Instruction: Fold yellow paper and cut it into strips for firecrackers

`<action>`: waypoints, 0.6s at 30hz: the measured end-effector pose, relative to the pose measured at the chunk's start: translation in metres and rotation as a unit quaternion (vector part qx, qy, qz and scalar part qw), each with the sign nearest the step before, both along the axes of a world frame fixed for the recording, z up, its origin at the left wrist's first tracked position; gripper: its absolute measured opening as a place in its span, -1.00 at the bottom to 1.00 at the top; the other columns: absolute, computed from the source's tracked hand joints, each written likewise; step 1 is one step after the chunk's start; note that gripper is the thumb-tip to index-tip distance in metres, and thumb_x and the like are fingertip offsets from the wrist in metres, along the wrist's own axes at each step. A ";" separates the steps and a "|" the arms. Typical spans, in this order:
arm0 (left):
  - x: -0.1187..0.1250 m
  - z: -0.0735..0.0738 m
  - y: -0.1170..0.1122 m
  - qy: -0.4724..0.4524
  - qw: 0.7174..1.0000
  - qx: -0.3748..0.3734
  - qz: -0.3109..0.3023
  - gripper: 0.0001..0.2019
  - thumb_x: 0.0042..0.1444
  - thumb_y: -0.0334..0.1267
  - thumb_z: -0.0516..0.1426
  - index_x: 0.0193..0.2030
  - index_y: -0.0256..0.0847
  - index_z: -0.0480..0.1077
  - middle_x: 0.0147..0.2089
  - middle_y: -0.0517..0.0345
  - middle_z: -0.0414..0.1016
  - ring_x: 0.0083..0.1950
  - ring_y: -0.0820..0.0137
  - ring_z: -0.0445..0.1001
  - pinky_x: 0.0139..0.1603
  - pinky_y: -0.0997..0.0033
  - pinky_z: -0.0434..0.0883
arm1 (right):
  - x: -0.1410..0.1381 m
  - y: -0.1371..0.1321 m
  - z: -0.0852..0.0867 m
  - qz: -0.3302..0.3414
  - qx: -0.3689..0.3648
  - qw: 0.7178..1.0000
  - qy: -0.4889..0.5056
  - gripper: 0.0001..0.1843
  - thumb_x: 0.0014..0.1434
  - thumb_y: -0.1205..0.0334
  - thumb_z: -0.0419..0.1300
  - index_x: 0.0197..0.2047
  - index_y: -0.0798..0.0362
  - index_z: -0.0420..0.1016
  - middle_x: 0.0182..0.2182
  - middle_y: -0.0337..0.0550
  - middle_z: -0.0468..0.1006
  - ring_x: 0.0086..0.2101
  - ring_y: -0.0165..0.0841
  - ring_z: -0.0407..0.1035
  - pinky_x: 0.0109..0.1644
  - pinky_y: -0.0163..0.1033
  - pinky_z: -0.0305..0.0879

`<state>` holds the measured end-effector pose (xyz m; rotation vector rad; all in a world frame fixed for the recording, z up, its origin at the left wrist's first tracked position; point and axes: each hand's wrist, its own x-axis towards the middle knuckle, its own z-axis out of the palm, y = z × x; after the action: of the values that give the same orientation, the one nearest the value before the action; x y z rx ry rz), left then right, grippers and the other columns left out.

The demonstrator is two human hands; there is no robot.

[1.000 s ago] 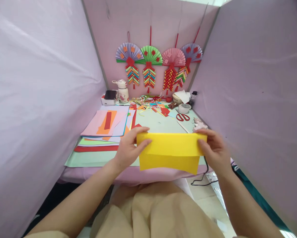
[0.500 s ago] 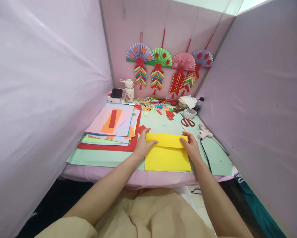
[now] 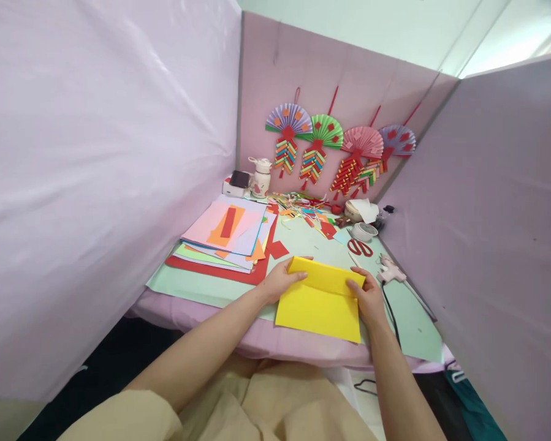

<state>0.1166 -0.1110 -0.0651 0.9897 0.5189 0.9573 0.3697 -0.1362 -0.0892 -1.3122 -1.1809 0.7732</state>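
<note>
A yellow sheet of paper (image 3: pixel 319 303) lies on the pale green table cover (image 3: pixel 197 285) near the front edge, with its far strip folded over towards me. My left hand (image 3: pixel 282 280) grips the fold's left end, thumb on top. My right hand (image 3: pixel 368 295) holds the fold's right end in the same pinch. Both forearms reach in from below.
A stack of coloured paper sheets (image 3: pixel 227 236) lies to the left. Paper scraps (image 3: pixel 303 211), red scissors (image 3: pixel 359 247), a tape roll (image 3: pixel 364 231) and a glue gun (image 3: pixel 391 270) with a black cord lie behind and right. Paper fans (image 3: pixel 334 144) hang on the back wall. Lilac partitions enclose both sides.
The yellow sheet came down from the air onto the table and its far edge is now folded flat. The camera view swung left and tilted.
</note>
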 end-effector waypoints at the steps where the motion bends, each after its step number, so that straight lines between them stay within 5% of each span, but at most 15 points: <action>1: 0.001 -0.001 0.000 0.004 1.000 0.000 0.015 -0.39 -0.12 -0.17 0.34 0.12 -0.18 0.34 -0.06 0.04 0.51 -0.16 0.29 0.52 -0.13 0.28 0.44 | -0.003 -0.002 0.006 -0.027 0.033 0.997 -0.069 -0.48 -0.02 -0.01 0.29 -0.01 0.01 0.37 -0.18 -0.08 0.50 -0.19 -0.16 0.43 -0.12 -0.01 0.39; 4: 0.003 -0.001 0.000 0.020 0.998 -0.002 0.051 -0.40 -0.09 -0.13 0.32 0.12 -0.18 0.32 -0.07 0.04 0.51 -0.18 0.29 0.52 -0.15 0.26 0.45 | -0.024 -0.008 0.034 -0.102 0.184 0.930 -0.301 -0.45 0.03 0.02 0.28 0.07 0.02 0.36 0.05 0.03 0.37 0.09 -0.07 0.24 0.17 0.14 0.15; 7: 0.005 0.000 -0.002 0.039 0.997 0.020 0.069 -0.47 -0.05 -0.13 0.29 0.08 -0.19 0.33 -0.08 0.05 0.51 -0.18 0.29 0.51 -0.18 0.29 0.44 | -0.057 -0.011 0.060 0.015 0.256 0.846 -0.467 -0.43 0.10 0.11 0.25 0.18 -0.07 0.27 0.11 0.01 0.35 0.13 -0.10 0.21 0.26 0.16 0.01; 10: 0.005 0.002 -0.005 0.071 0.992 0.055 0.086 -0.60 0.00 -0.14 0.24 -0.02 -0.21 0.34 -0.15 0.09 0.50 -0.20 0.32 0.48 -0.23 0.37 0.42 | -0.084 -0.006 0.068 0.109 0.270 0.783 -0.549 -0.43 0.14 0.17 0.22 0.22 -0.09 0.23 0.12 0.00 0.36 0.10 -0.11 0.24 0.24 0.14 0.07; 18: 0.004 0.001 -0.008 0.076 0.988 0.104 0.081 -0.62 0.06 -0.17 0.20 0.01 -0.21 0.30 -0.07 0.07 0.45 -0.12 0.31 0.44 -0.15 0.37 0.39 | -0.090 0.004 0.053 0.103 0.290 0.777 -0.549 -0.41 0.11 0.29 0.17 0.22 0.03 0.22 0.06 0.02 0.41 0.00 -0.15 0.31 0.07 0.00 0.28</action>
<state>0.1209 -0.1191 -0.0640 1.2297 0.6426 1.1025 0.2800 -0.1321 -0.0364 -1.0601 -2.2811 -0.3674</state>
